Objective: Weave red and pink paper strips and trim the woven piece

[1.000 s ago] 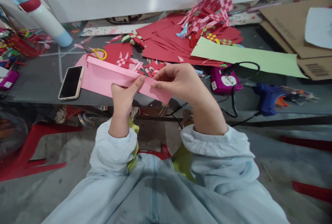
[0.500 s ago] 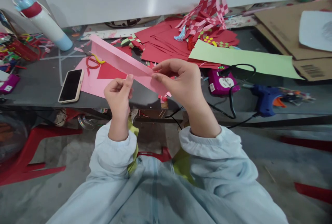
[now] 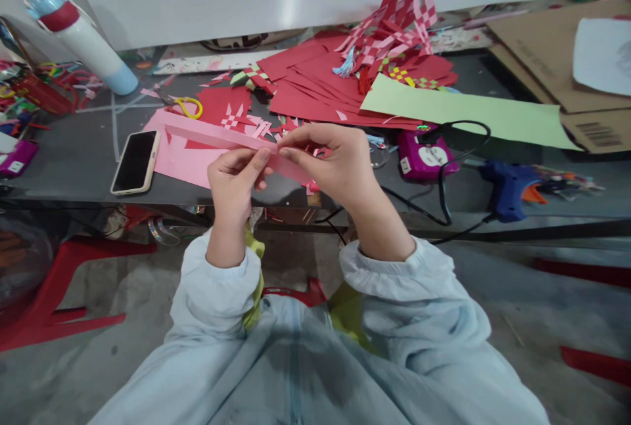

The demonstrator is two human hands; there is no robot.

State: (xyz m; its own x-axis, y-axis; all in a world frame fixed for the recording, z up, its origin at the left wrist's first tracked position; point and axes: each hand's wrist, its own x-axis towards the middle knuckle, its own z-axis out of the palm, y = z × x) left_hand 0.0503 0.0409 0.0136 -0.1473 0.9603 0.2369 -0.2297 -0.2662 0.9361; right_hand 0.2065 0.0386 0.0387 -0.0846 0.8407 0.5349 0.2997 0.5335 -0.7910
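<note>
A long strip of pink paper (image 3: 211,134), with a fold along its length, is held up over the table between my two hands. My left hand (image 3: 236,178) pinches it near the middle, thumb on top. My right hand (image 3: 332,159) pinches the fold just to the right, thumb and index finger together, the two hands almost touching. Part of the strip hangs below my right fingers. Behind the strip lie a larger pink sheet (image 3: 180,165), a piece of red paper (image 3: 217,104) and yellow-handled scissors (image 3: 190,108).
A phone (image 3: 135,162) lies at the left, near a bottle (image 3: 89,50). Red sheets (image 3: 310,80) and woven paper strips (image 3: 384,34) are heaped at the back. On the right are a green sheet (image 3: 458,113), a purple box (image 3: 426,156), a blue glue gun (image 3: 507,188) and cardboard (image 3: 537,50).
The strip's left end has swung down and the strip now lies flatter. My left hand has moved right, closer to my right hand. The scissors and red paper behind have come into fuller view.
</note>
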